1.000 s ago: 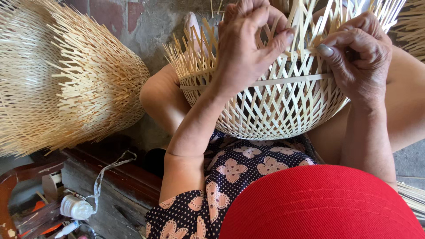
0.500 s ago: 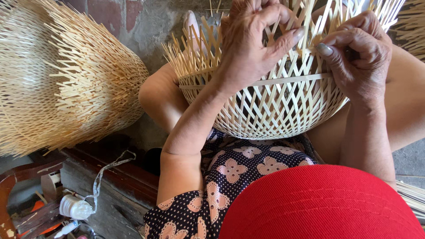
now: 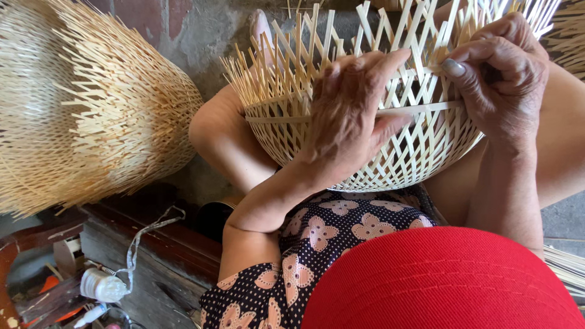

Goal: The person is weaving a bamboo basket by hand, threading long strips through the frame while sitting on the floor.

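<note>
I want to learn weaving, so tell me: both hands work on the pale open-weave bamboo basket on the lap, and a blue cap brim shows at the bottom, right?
Not quite: the head view shows the cap brim is red, not blue. The left hand and right hand do work on the pale open-weave bamboo basket on the lap.

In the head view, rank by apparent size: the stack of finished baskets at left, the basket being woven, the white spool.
1. stack of finished baskets
2. basket being woven, looks a little smaller, though hands cover part
3. white spool
</note>
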